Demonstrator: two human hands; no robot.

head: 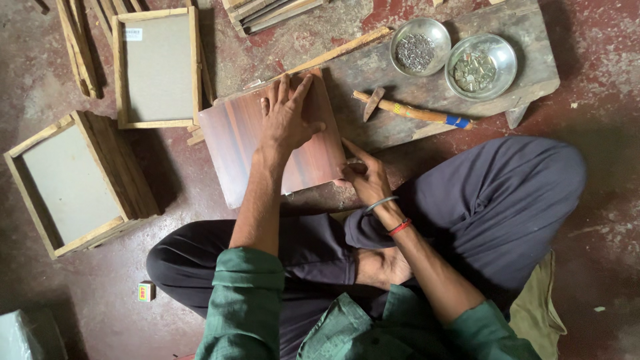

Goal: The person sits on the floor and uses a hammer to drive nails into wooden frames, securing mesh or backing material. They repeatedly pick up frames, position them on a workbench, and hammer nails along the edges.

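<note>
A reddish-brown laminated board (233, 143) lies partly on a low wooden block (533, 40) and partly over the floor. My left hand (287, 117) presses flat on the board's upper middle, fingers spread. My right hand (363, 175) pinches the board's lower right edge with fingertips and thumb; whether it holds anything small there is too fine to tell. A hammer (413, 112) with a wooden handle and blue tape lies on the block just right of the board. I sit cross-legged behind the board.
Two metal bowls stand on the block: one with small nails (415, 47), one with small metal pieces (480, 67). Two wooden frames with grey panels (157, 67) (73, 180) lie left. Wooden strips (267, 10) lie at the top. A small box (146, 291) sits by my knee.
</note>
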